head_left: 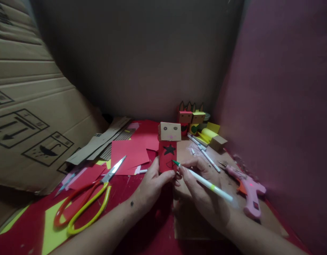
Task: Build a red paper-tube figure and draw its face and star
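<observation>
My left hand (154, 182) is closed around the lower part of a paper puppet (169, 132), holding it upright. The puppet has a tan cardboard box head with drawn eyes and a pink mark, and a red body bearing a black star. Below the star runs a thin dark curved outline. In my right hand (197, 177) a white felt-tip pen (208, 185) with a green tip and a yellow-green band is gripped. Its tip meets or nearly meets the outlined shape on the red body; exact contact cannot be made out.
Scissors (90, 202) with red and yellow handles lie at left on red paper (128, 154) and yellow paper. A pink glue gun (247, 187) rests at right. Two finished-looking puppets (191, 118) stand behind, near more pens (208, 159). A large cardboard box (33, 106) walls the left.
</observation>
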Available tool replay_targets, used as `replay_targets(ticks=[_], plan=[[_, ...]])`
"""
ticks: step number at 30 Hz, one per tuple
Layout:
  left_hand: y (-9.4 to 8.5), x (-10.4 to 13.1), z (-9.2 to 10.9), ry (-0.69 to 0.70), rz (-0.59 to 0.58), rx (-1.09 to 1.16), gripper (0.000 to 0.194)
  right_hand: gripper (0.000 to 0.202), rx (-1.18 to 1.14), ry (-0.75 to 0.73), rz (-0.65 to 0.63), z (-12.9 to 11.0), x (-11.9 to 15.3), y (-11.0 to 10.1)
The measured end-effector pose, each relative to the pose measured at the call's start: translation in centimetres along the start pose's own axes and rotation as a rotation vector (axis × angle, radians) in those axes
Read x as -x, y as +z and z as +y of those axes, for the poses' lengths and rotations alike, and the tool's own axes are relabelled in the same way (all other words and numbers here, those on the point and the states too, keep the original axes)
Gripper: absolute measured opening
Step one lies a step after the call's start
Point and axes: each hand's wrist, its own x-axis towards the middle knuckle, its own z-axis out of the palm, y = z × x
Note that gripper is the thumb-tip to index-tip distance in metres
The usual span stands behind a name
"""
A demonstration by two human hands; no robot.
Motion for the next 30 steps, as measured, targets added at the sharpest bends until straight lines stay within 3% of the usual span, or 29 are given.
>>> replay_targets(ticks=[13, 30], plan=[[-0.16, -0.07, -0.05, -0.009, 0.003, 0.046, 0.03, 0.01, -0.02, 0.079, 0.005, -0.14, -0.08, -0.19], [-0.22, -0.07, 0.09, -0.008, -0.009, 0.043, 0.023, 0.011, -0.065, 0.101, 0.086, -0.84, -0.58, -0.02]])
